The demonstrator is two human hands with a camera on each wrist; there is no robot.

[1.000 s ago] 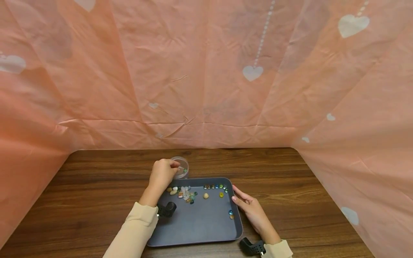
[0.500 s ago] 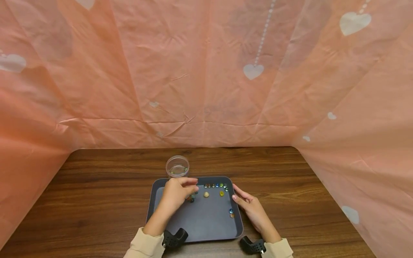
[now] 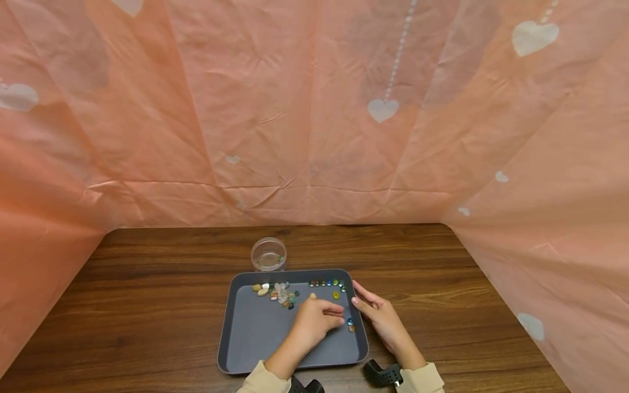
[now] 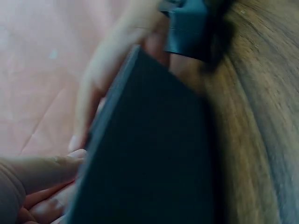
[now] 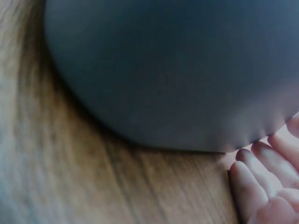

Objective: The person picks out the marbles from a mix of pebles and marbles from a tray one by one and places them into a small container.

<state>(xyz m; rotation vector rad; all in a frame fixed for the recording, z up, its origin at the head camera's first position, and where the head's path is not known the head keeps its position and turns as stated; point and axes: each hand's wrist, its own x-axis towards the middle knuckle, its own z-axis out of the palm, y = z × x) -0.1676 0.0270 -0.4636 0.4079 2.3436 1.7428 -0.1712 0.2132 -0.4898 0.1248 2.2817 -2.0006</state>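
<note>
The left hand (image 3: 310,322) angles rightward, possibly pinching, while the right hand (image 3: 387,326) has fingers (image 3: 368,295) extended.

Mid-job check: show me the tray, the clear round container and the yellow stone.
Tray (image 3: 255,335): head view, bare floor, left part.
Clear round container (image 3: 267,260): head view, its bottom, seen through the open top.
Yellow stone (image 3: 336,295): head view, middle of its upper face.

Blurred, dim wrist views.

- Left hand (image 3: 314,322): too small to tell whether it pinches anything.
- Pale stone (image 3: 312,296) just beyond it: partly hidden.
- Left sleeve (image 3: 265,380) behind it: cut off.
</note>
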